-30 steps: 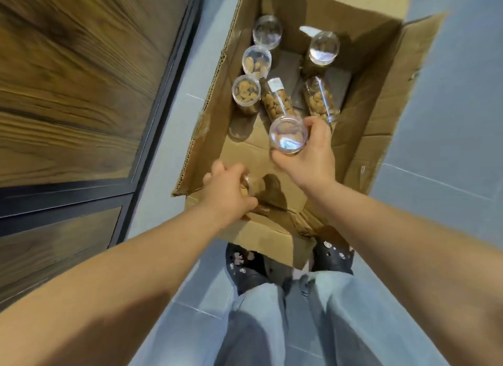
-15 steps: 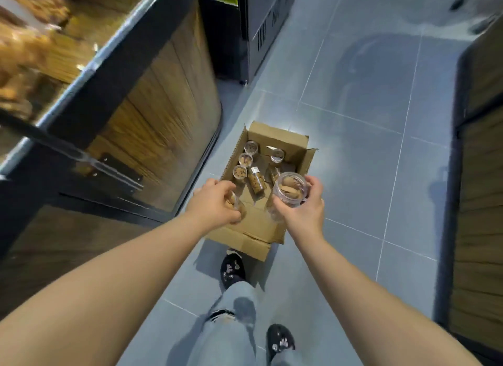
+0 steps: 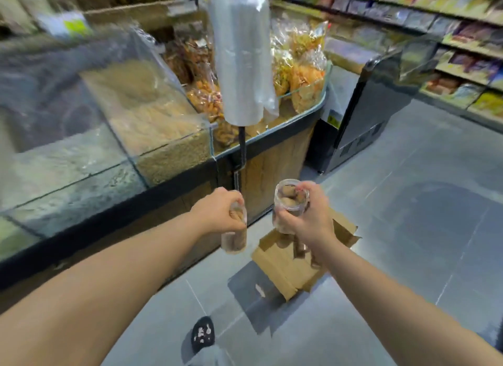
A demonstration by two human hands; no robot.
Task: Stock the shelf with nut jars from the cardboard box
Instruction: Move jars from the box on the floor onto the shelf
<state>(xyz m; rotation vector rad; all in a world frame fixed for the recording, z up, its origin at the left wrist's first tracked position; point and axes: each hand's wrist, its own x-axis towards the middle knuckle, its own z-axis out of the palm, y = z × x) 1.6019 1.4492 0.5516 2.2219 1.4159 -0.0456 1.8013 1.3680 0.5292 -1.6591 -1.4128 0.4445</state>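
Head view: two nut jars ride at centre frame, one in each hand. The left hand (image 3: pixel 217 213) is wrapped around a slim jar (image 3: pixel 234 237) that hangs below the fist at about 6 o'clock of it; the right hand (image 3: pixel 307 216) is clamped on a wider jar (image 3: pixel 290 202) with pale nuts showing through its clear wall. The two hands are apart, side by side. Below them, toward 5 o'clock, the box (image 3: pixel 283 267) sits open on the grey floor (image 3: pixel 408 229), more jars dimly visible inside. At 10 o'clock stands a glass-fronted counter (image 3: pixel 152 131) of bulk goods, with a hanging roll of bags (image 3: pixel 241 52) at 12 o'clock and blurred shelves (image 3: pixel 449 38) at 2 o'clock. By the look of it, stocking is mid-course: these two jars are out but not yet shelved, and others remain in the box.
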